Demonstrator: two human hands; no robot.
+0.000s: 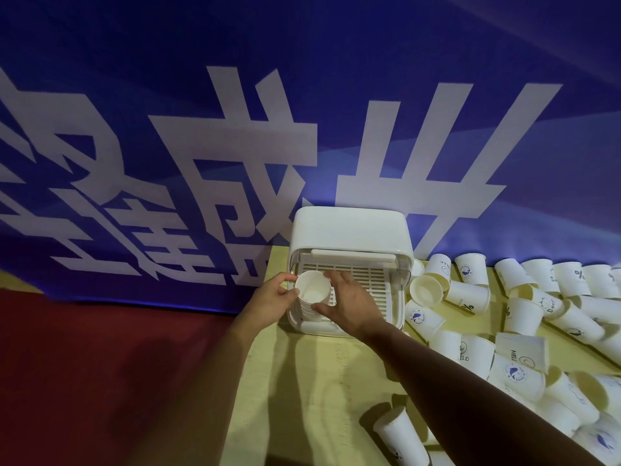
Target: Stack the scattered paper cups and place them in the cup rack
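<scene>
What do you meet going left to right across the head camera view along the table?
Left hand → stack of cups held in the cup rack → right hand → scattered paper cups.

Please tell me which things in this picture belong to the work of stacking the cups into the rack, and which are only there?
Belonging to the job:
- stack of cups, held by the left hand and right hand
- cup rack, white, its front open
- scattered paper cups at the right

Only there:
- blue banner
- table
- red floor
</scene>
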